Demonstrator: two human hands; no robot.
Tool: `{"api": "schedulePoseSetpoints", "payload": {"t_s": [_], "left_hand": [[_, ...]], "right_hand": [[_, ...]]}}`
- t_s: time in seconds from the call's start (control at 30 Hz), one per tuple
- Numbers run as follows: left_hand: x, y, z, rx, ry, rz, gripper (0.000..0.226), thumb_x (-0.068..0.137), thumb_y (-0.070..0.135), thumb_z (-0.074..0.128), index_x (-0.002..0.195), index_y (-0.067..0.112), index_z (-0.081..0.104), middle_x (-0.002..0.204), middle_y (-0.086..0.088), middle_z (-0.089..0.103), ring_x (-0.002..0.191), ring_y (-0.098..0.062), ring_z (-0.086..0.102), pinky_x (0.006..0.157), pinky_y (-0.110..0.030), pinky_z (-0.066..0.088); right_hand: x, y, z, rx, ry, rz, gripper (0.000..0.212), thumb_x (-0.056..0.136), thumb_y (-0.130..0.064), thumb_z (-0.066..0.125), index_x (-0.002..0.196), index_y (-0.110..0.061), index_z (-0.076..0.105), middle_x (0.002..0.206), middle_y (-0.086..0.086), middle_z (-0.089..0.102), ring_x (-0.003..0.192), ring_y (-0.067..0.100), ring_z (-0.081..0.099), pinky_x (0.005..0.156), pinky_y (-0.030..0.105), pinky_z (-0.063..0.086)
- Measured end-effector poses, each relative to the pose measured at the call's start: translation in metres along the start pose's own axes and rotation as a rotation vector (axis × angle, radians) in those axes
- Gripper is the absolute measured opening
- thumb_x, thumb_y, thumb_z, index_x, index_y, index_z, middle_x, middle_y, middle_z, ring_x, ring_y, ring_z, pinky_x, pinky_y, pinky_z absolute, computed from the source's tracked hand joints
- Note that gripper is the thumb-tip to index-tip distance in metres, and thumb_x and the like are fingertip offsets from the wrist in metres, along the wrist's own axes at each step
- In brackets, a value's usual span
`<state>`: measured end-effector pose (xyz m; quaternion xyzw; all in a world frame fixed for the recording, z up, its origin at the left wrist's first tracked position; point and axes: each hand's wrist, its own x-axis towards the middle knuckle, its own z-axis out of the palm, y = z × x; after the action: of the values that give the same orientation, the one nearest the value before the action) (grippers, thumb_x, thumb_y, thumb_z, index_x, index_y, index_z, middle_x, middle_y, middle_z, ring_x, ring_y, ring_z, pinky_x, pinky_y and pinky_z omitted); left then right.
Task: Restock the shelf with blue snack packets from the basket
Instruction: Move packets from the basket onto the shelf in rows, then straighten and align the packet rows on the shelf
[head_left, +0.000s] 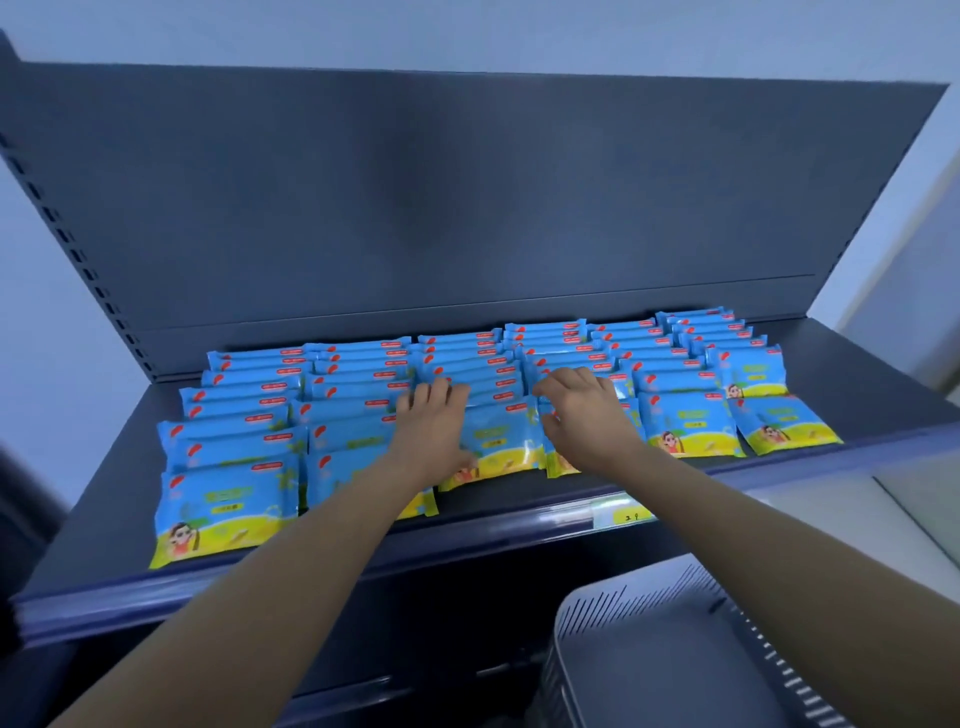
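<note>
Several columns of blue snack packets (685, 431) with yellow bottoms fill the dark grey shelf (857, 374), overlapping from back to front. My left hand (434, 423) rests on the middle columns, fingers spread over the packet tops and thumb lying on the front packet (501, 441). My right hand (584, 410) is just to its right, fingers curled over the top edge of the front packets of the neighbouring column (558, 462). The grey basket (649, 649) stands at the lower right, below the shelf; I see no packets in the part that shows.
The shelf's back panel (467, 208) rises behind the packets. A blue price rail (519, 525) with a yellow label (631, 517) runs along the front edge. Bare shelf shows left of the packets and behind the left columns.
</note>
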<state>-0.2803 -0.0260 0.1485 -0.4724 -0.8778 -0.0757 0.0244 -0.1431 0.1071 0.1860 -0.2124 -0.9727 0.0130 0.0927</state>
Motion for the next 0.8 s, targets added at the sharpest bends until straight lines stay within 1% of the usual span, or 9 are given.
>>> {"api": "schedulePoseSetpoints", "payload": {"t_s": [0.07,0.13,0.27,0.37,0.47,0.53,0.63,0.7,0.8], "left_hand": [[-0.009,-0.005,-0.003,-0.066,0.005,0.0,0.094,0.074,0.049,0.072,0.145,0.02,0.019,0.143,-0.002,0.026,0.133,-0.025,0.024,0.111,-0.038,0.018],[-0.018,-0.01,-0.011,-0.124,0.011,-0.003,0.094,0.075,0.047,0.071,0.147,0.02,0.017,0.145,0.0,0.025,0.136,-0.024,0.02,0.113,-0.036,0.014],[-0.035,-0.03,-0.028,-0.144,0.136,-0.059,0.073,0.083,0.042,0.065,0.143,0.022,0.027,0.141,0.001,0.031,0.134,-0.021,0.025,0.112,-0.034,0.014],[-0.054,-0.055,-0.039,-0.088,0.21,-0.151,0.065,0.086,0.039,0.062,0.141,0.021,0.033,0.139,0.0,0.036,0.132,-0.022,0.029,0.11,-0.034,0.017],[-0.078,-0.086,-0.046,-0.094,0.241,-0.291,0.064,0.083,0.035,0.067,0.138,0.018,0.039,0.136,-0.003,0.039,0.129,-0.025,0.033,0.106,-0.035,0.019],[-0.095,-0.109,-0.049,-0.088,0.216,-0.377,0.068,0.08,0.035,0.069,0.138,0.018,0.038,0.136,-0.004,0.039,0.129,-0.026,0.032,0.107,-0.035,0.018],[-0.114,-0.141,-0.051,-0.061,0.104,-0.461,0.083,0.076,0.042,0.073,0.143,0.017,0.03,0.143,-0.004,0.031,0.134,-0.026,0.027,0.113,-0.039,0.013],[-0.122,-0.162,-0.05,-0.06,0.028,-0.475,0.093,0.072,0.045,0.075,0.146,0.018,0.025,0.148,-0.002,0.025,0.139,-0.024,0.021,0.115,-0.039,0.01],[-0.128,-0.19,-0.049,-0.082,-0.053,-0.435,0.105,0.065,0.048,0.079,0.147,0.019,0.02,0.153,0.0,0.016,0.143,-0.022,0.015,0.117,-0.038,0.009]], "right_hand": [[0.006,-0.005,-0.001,0.02,0.01,-0.025,0.038,0.094,-0.02,0.047,0.132,-0.018,0.049,0.136,0.002,0.047,0.127,0.024,0.038,0.101,0.036,0.027],[0.013,-0.011,-0.003,0.029,0.017,-0.057,0.037,0.094,-0.021,0.048,0.132,-0.019,0.049,0.135,0.002,0.048,0.126,0.024,0.038,0.1,0.036,0.028],[0.029,-0.024,-0.006,0.047,0.026,-0.142,0.038,0.096,-0.023,0.048,0.133,-0.017,0.047,0.137,0.003,0.045,0.128,0.024,0.036,0.1,0.035,0.026],[0.042,-0.04,-0.007,0.066,0.03,-0.207,0.039,0.096,-0.024,0.047,0.134,-0.016,0.046,0.138,0.004,0.044,0.128,0.025,0.035,0.102,0.036,0.025],[0.051,-0.066,-0.002,0.097,0.024,-0.264,0.038,0.096,-0.025,0.048,0.133,-0.015,0.047,0.137,0.004,0.045,0.13,0.025,0.035,0.104,0.037,0.025],[0.055,-0.087,0.004,0.106,-0.005,-0.313,0.039,0.097,-0.028,0.048,0.134,-0.016,0.046,0.139,0.002,0.043,0.132,0.023,0.033,0.105,0.037,0.024],[0.063,-0.12,0.01,0.132,-0.035,-0.372,0.041,0.096,-0.031,0.05,0.134,-0.017,0.045,0.141,0.001,0.041,0.134,0.022,0.03,0.106,0.037,0.023],[0.071,-0.14,0.012,0.122,-0.038,-0.384,0.043,0.095,-0.032,0.05,0.135,-0.018,0.044,0.141,0.001,0.04,0.134,0.022,0.03,0.106,0.036,0.023],[0.083,-0.168,0.016,0.117,-0.073,-0.378,0.049,0.093,-0.035,0.052,0.138,-0.018,0.041,0.143,0.002,0.038,0.135,0.022,0.03,0.108,0.037,0.024]]}}
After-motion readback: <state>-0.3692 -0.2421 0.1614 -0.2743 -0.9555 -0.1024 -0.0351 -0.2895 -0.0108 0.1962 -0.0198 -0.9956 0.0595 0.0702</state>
